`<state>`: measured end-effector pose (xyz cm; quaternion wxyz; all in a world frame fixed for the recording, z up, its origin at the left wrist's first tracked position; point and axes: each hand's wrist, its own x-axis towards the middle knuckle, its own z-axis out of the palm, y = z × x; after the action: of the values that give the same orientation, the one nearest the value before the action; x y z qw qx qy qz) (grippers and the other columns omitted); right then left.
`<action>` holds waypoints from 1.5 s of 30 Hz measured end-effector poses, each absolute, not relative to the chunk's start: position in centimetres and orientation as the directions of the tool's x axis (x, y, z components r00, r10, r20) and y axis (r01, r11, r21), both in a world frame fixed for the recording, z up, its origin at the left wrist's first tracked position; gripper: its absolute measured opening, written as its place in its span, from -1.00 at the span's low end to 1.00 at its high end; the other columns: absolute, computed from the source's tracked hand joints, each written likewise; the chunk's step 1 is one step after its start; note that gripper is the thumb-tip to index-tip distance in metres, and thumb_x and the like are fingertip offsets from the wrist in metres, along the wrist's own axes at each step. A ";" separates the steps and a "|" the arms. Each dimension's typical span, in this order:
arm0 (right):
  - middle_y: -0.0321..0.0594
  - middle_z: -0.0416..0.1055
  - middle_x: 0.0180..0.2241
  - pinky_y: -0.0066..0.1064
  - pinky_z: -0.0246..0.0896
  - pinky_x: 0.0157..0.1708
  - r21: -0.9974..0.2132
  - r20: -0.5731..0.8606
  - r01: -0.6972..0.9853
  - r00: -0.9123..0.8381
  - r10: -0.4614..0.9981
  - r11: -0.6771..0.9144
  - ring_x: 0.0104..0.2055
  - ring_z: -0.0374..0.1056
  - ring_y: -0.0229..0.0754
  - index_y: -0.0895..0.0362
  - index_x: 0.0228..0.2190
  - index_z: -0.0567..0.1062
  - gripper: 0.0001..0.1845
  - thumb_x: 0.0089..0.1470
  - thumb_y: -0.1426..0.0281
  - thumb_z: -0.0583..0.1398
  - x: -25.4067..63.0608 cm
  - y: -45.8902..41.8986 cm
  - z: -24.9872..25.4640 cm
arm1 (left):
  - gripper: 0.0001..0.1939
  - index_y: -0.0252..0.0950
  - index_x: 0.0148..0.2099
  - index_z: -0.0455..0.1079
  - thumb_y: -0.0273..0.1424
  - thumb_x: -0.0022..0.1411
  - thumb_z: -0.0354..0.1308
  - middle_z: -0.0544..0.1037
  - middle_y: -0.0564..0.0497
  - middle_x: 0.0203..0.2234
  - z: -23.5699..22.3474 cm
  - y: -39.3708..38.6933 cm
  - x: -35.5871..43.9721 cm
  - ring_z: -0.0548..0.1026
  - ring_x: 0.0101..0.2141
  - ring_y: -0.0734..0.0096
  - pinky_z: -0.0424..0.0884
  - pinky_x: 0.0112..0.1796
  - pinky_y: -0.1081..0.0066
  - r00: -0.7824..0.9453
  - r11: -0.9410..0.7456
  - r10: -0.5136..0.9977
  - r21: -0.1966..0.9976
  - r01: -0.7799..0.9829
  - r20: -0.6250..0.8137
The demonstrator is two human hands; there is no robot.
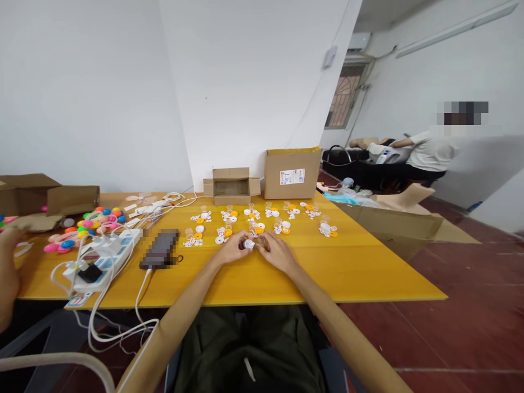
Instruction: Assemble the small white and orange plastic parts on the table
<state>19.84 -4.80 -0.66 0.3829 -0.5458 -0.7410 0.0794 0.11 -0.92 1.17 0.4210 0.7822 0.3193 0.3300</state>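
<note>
Close to the table's front half, my left hand (234, 249) is closed on a small white plastic piece (249, 244). Just to its right, my right hand (278, 252) has its fingers curled in a pinch, and what they hold is too small to make out. Beyond both hands lie several groups of small parts: clear plastic cups (277, 222), yellow discs (198, 236), white discs (219, 239) and small white dotted pieces (189, 243). One such group, with a yellow disc (333, 233), lies right of my right hand.
A dark phone (161, 249) and a white power strip (117, 259) with cables are on the left. Colourful balls (90, 224) lie behind. An open small box (231, 188) and a closed carton (291, 174) stand at the back. Another person's hand (8, 267) shows far left.
</note>
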 end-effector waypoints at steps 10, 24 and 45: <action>-0.27 0.43 -0.37 -0.36 -0.02 -0.43 -0.507 0.432 0.820 -0.025 0.902 0.266 -0.42 0.27 -0.16 0.00 -0.39 0.40 -0.90 0.02 0.43 0.23 20.0 -5.2 -0.5 | -0.76 -0.24 -0.20 0.33 -0.46 0.01 0.19 0.40 0.13 -0.42 1.4 -1.1 0.1 0.34 -0.41 0.47 0.34 -0.32 0.46 0.589 -0.482 0.761 0.845 0.232 0.272; -0.25 0.38 -0.41 -0.41 0.01 -0.42 -0.438 0.469 0.898 0.268 0.841 -0.041 -0.41 0.29 -0.17 0.05 -0.42 0.36 -0.90 0.01 0.44 0.22 27.3 -5.9 -2.4 | -0.82 -0.27 -0.24 0.41 -0.46 0.04 0.18 0.48 0.09 -0.42 1.6 -1.4 0.2 0.38 -0.43 0.47 0.38 -0.31 0.44 0.614 -0.502 0.744 0.827 0.253 0.264; -0.17 0.49 -0.21 -0.28 0.39 -0.10 -0.537 0.606 0.569 -0.253 0.754 0.623 -0.17 0.44 -0.10 0.02 -0.26 0.46 -0.74 0.11 0.54 0.05 16.8 -5.5 -0.6 | -0.76 -0.29 -0.14 0.45 -0.46 0.09 0.18 0.53 0.07 -0.39 1.3 -1.1 0.2 0.41 -0.42 0.47 0.39 -0.33 0.46 0.606 -0.536 0.732 0.813 0.229 0.311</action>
<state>16.84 -5.47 -0.57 0.4422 -0.4216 -0.7847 0.1045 0.17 -1.08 1.32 0.3801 0.8116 0.2961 0.3304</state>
